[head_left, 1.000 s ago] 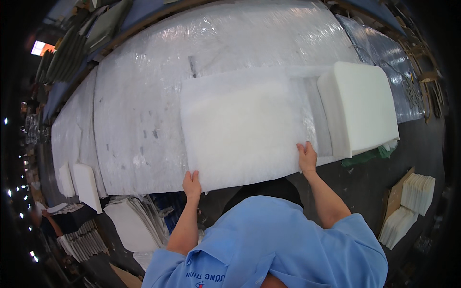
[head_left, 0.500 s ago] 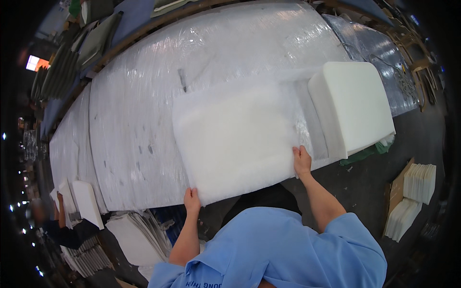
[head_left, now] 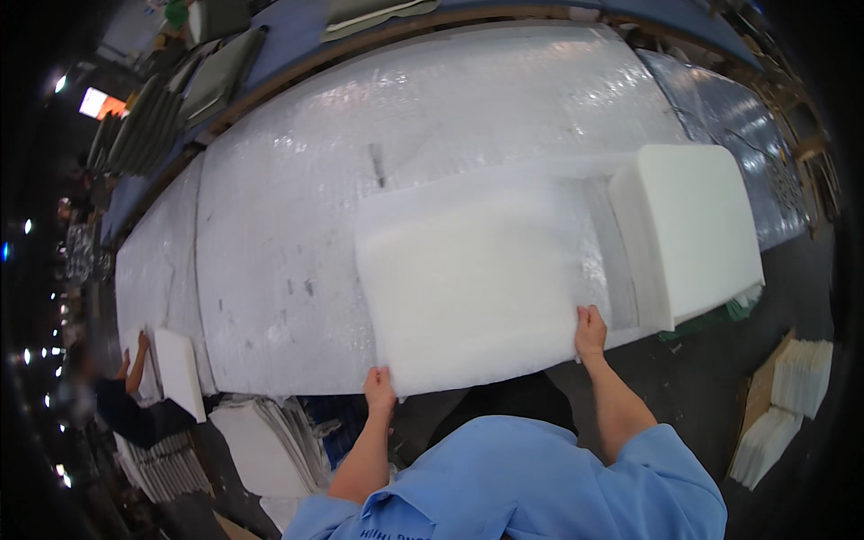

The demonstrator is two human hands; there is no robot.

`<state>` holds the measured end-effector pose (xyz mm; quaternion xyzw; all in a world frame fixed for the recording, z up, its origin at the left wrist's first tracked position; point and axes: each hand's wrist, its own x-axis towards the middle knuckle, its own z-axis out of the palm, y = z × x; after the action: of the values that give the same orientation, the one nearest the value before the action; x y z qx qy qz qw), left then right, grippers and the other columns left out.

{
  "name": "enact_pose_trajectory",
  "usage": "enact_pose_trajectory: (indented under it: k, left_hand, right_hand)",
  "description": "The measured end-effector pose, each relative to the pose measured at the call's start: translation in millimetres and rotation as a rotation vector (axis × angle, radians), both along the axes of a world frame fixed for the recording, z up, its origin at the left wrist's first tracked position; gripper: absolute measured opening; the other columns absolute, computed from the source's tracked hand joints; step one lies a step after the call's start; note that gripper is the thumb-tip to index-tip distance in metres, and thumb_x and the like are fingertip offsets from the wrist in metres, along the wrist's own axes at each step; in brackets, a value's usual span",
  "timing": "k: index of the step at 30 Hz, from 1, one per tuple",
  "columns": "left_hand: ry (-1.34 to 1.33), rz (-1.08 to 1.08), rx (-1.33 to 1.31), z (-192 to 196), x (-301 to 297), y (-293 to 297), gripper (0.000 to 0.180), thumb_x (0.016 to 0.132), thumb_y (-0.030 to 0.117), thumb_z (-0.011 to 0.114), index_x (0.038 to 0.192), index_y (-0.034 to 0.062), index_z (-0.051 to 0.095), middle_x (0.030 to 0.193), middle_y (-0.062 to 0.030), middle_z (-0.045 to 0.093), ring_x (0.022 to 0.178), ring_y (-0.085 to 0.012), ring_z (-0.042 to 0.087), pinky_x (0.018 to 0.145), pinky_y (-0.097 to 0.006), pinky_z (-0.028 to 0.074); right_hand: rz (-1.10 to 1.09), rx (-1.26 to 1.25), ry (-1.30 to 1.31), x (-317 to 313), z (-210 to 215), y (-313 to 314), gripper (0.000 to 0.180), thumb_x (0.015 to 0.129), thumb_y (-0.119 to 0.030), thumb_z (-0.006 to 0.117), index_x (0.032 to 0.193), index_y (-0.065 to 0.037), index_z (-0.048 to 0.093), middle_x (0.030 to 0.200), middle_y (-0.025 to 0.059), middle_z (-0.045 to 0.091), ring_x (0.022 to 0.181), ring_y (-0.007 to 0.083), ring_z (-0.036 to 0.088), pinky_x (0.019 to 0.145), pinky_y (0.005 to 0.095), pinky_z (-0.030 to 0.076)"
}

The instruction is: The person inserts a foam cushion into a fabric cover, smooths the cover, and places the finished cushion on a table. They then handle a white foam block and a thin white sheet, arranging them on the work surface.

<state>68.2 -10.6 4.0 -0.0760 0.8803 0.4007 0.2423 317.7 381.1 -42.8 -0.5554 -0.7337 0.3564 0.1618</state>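
Note:
A soft white sheet of fluffy padding lies spread on a long table covered in clear plastic film. My left hand is closed on its near left corner at the table's front edge. At the near right corner my right hand pinches the same sheet, thumb on top. To the right of the sheet stands a stack of white foam cushion pads, squared at the near end with rounded far corners. The undersides of both hands' grips are hidden.
Stacked white pads stand below the table at left; more lie by a cardboard piece on the right floor. A co-worker handles a white pad at far left. Grey-green cushions sit on a blue table behind.
The whole view has shifted, so the table and sheet sit farther right and lower in the picture. Both hands keep their hold on the sheet's near corners.

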Motion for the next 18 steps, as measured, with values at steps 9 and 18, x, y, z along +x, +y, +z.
enact_pose_trajectory:
  k: [9, 18]
  left_hand:
    - [-0.268, 0.149, 0.081, 19.4, -43.4, -4.7, 0.044, 0.100, 0.046, 0.059, 0.122, 0.0071, 0.063, 0.091, -0.0051, 0.064, 0.075, -0.0133, 0.058, 0.063, -0.026, 0.047]
    - [0.251, -0.024, -0.379, -3.1, -78.2, 89.8, 0.058, 0.098, 0.046, 0.062, 0.119, -0.0085, 0.062, 0.101, -0.0238, 0.068, 0.096, -0.0409, 0.064, 0.088, -0.049, 0.049]
  right_hand:
    - [-0.009, -0.151, 0.034, -5.9, 38.0, 30.7, 0.049, 0.098, -0.042, 0.064, 0.131, -0.006, 0.061, 0.088, 0.0087, 0.063, 0.076, 0.0194, 0.057, 0.073, 0.0358, 0.049]
    - [0.064, 0.044, -0.203, -79.9, 24.7, 29.2, 0.051, 0.096, -0.043, 0.065, 0.120, 0.002, 0.059, 0.107, 0.0232, 0.069, 0.100, 0.0417, 0.066, 0.084, 0.0485, 0.050]
